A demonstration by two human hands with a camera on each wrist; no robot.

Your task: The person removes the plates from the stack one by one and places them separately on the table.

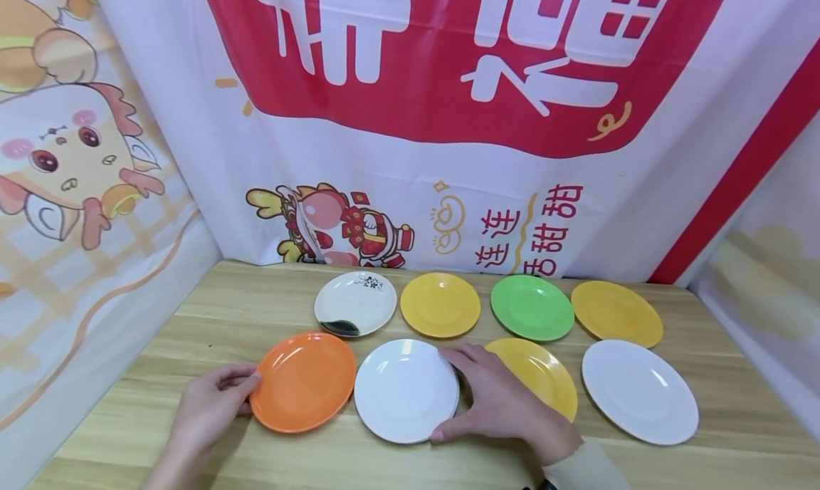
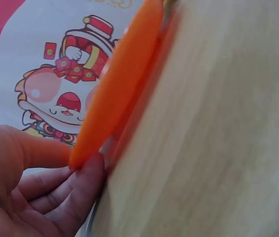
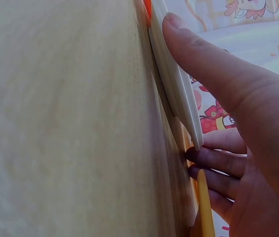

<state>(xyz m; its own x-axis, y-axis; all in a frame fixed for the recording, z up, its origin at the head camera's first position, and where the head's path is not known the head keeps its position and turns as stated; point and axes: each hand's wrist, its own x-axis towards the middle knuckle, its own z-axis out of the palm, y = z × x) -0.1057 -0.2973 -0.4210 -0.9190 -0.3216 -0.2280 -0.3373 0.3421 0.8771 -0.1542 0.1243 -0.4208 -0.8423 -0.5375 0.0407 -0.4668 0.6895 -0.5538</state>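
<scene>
At the front left, my left hand [image 1: 208, 408] pinches the near-left rim of an orange plate [image 1: 304, 383]. The left wrist view shows the thumb and fingers on either side of the orange plate's rim [image 2: 117, 94], which tilts up slightly from the wood. My right hand [image 1: 496, 397] spans the right side of a white plate [image 1: 403, 390], thumb at the near edge and fingers at the far right edge. In the right wrist view the fingertips curl at the white plate's rim [image 3: 181, 89]. Partly behind that hand lies a yellow plate [image 1: 544, 379].
Along the back stand a white plate with a dark pattern [image 1: 355, 301], a yellow plate [image 1: 440, 305], a green plate [image 1: 532, 307] and another yellow plate [image 1: 616, 313]. A second plain white plate [image 1: 640, 392] lies front right. Printed cloth [image 1: 435, 191] hangs behind the wooden table [image 1: 160, 355].
</scene>
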